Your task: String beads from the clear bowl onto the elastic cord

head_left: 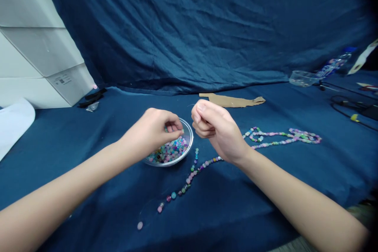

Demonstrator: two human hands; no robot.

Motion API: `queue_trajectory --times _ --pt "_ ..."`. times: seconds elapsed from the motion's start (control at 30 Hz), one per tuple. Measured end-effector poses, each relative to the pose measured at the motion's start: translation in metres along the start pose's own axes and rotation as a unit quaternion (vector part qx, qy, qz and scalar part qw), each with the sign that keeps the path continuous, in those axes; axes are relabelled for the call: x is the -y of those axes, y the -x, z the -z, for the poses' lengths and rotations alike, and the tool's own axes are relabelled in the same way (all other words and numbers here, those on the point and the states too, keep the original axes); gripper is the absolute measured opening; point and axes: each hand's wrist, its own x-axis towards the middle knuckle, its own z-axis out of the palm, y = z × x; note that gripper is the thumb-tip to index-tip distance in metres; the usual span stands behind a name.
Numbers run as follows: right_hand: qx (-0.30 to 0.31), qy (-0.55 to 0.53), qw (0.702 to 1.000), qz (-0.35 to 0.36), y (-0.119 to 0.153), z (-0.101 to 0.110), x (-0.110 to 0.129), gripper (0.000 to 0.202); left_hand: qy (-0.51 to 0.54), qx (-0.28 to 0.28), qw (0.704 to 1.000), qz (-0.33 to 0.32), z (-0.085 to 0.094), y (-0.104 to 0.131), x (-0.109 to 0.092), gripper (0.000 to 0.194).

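Observation:
My left hand is over a clear round bowl full of small coloured beads. Its thumb and fingers are pinched together, with what looks like a small pale bead at their tips. To the right of the bowl, my right hand is raised and closed, and a thin clear thread pokes out by its fingertips. A long string of beads lies on the cloth, running behind my right hand and wrist. One pink bead sits at its near end, apart from the others.
A torn piece of brown cardboard lies behind my hands. White boxes stand at the left, near a white sheet. At the back right are a clear tub, a plastic bottle and dark cables. Blue cloth hangs behind.

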Motion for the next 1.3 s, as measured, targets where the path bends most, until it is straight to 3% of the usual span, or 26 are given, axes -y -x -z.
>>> queue_trajectory --times 0.03,0.2,0.33,0.47,0.63,0.8,1.07,1.3 --pt "0.002 0.026 1.0 0.006 0.0 0.0 -0.001 0.034 0.034 -0.03 0.999 -0.003 0.004 0.007 0.0 0.01" --pt "0.049 0.245 0.967 0.056 0.005 -0.002 -0.005 0.034 0.225 -0.058 0.972 0.023 0.007 0.043 0.005 0.011" --pt "0.113 0.312 0.94 0.074 0.008 -0.005 -0.01 0.031 0.263 -0.099 0.96 -0.012 -0.003 0.06 0.01 0.014" --pt "0.13 0.324 0.932 0.096 0.009 -0.007 -0.012 0.028 0.252 -0.138 0.955 -0.075 -0.009 0.064 0.012 0.01" --pt "0.136 0.285 0.939 0.135 0.013 -0.011 -0.012 0.024 0.286 -0.169 0.939 -0.086 -0.009 0.065 0.011 0.008" --pt "0.148 0.276 0.94 0.138 0.016 -0.013 -0.011 0.024 0.279 -0.176 0.939 -0.094 -0.01 0.066 0.014 0.006" --pt "0.163 0.299 0.932 0.128 0.016 -0.013 -0.011 0.027 0.197 -0.18 0.947 -0.18 -0.011 0.064 0.019 0.007" --pt "0.165 0.309 0.928 0.129 0.015 -0.014 -0.01 0.029 0.184 -0.198 0.945 -0.183 -0.012 0.064 0.018 0.005"
